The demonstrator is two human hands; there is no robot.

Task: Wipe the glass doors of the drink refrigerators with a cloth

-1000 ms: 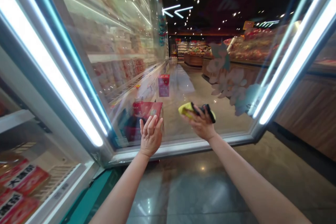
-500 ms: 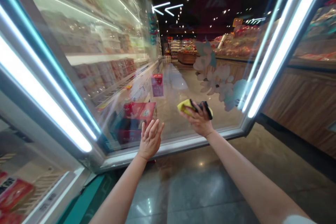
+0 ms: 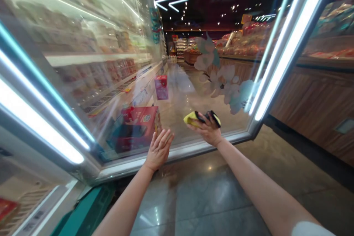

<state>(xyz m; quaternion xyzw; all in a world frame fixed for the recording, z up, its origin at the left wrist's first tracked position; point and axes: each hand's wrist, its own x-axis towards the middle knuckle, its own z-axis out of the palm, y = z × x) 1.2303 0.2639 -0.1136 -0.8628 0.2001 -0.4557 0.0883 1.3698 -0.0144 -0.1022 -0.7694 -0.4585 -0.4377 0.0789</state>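
Observation:
A yellow and black cloth (image 3: 190, 118) is bunched under my right hand (image 3: 209, 129), whose fingers press it against the lower part of a glass door (image 3: 177, 118). To the left, my left hand (image 3: 159, 151) holds nothing. Its fingers are stretched out at the bottom metal frame (image 3: 193, 149) of the door; whether they touch the glass, I cannot tell. Pale flower decals (image 3: 228, 81) decorate the pane to the upper right of the cloth.
Bright light strips (image 3: 294, 44) run along the door's sides. Behind the glass stand a red box (image 3: 146, 112) and a smaller pink-red box (image 3: 161, 87). Stocked cooler shelves (image 3: 91, 55) line the left, a wood-panelled counter (image 3: 312, 99) the right. Tiled floor (image 3: 210, 191) lies below.
The view has turned slightly right, so the door sits further left. Against the pane, my right hand and the cloth have shifted a little down and right. My left hand remains outstretched near the frame.

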